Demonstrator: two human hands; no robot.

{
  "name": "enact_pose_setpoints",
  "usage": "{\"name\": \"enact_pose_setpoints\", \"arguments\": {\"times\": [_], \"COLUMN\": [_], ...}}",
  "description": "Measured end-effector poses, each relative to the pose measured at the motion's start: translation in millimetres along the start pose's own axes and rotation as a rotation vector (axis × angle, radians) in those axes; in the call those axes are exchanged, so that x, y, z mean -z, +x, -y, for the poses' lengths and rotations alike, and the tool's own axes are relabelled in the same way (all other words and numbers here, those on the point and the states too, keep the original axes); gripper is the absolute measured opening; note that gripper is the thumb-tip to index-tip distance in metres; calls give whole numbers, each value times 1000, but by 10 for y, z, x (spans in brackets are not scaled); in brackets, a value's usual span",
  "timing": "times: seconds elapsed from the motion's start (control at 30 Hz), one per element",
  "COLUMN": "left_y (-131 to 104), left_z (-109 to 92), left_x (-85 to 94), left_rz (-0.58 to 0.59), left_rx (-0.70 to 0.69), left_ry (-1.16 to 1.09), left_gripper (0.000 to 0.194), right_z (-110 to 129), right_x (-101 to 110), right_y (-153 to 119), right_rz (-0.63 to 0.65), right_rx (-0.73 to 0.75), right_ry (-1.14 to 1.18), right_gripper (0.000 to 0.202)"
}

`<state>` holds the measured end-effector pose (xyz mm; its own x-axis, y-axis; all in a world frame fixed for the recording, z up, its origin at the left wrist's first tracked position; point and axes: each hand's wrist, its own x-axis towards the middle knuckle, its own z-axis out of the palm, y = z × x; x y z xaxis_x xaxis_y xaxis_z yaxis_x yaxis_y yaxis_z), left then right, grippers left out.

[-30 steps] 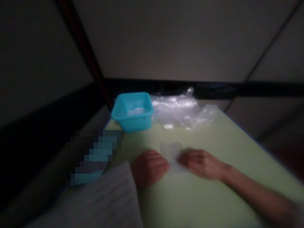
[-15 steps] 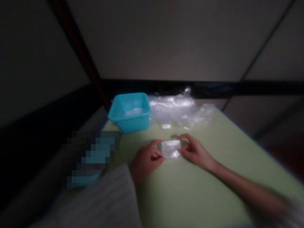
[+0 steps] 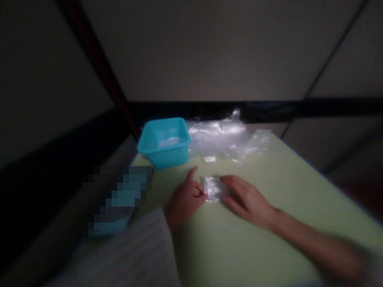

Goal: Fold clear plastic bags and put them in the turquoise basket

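Observation:
A small, shiny plastic packet [image 3: 213, 189] lies on the pale green table [image 3: 236, 247] between my two hands. At its left edge, my left hand [image 3: 185, 201] pinches the near corner with thumb and a bent finger, while the forefinger is raised away from it. My right hand [image 3: 247, 199] lies over the packet's right end, thumb and fingers apart, fingertips resting on the plastic. What the packet contains, if anything, is too blurred to make out.
Behind the packet stands a turquoise plastic basket [image 3: 169, 157] with whitish material inside. To its right spreads a crumpled heap of clear plastic [image 3: 223, 137] along the table's far end. A pale panel [image 3: 209, 52] rises behind. A blurred-out patch [image 3: 122, 203] covers the left edge.
My right hand has gone from gripping the packet's right edge to lying over its right part, slightly leftward. My left forefinger has lifted off the packet and now points up.

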<state>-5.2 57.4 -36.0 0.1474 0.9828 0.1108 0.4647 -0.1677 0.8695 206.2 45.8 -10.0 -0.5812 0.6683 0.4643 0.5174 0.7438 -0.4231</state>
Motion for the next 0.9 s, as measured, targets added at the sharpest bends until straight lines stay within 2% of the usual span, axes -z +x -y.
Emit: {"name": "enact_pose_setpoints", "arguments": {"times": [0.13,0.27,0.43,0.67,0.73,0.8,0.9], "left_y": [-9,-20,-46,-88,-101,-113,-124], "left_z": [8,11,-34,-91,-89,-93,-107], "left_x": [-11,-21,-2,67,103,139,172], "left_rz": [-13,-11,5,7,-32,-51,55], "left_rx": [-16,-3,-70,-104,-188,-351,-599], "left_ry": [-30,-46,-61,4,138,323,526], "left_gripper": [80,84,82,66,59,50,46], "right_z": [49,-8,-34,-42,-39,-41,-61], "right_x": [-81,-127,-113,-137,-131,-113,-70], "right_y": [-24,-54,-58,-73,-65,-49,-25], "right_rz": [221,322,378,370,359,330,280], "right_rx": [54,63,57,59,60,59,30], "right_ry": [-157,-226,-243,-225,-209,-195,-201], "right_gripper": [65,73,74,74,74,72,69]}}
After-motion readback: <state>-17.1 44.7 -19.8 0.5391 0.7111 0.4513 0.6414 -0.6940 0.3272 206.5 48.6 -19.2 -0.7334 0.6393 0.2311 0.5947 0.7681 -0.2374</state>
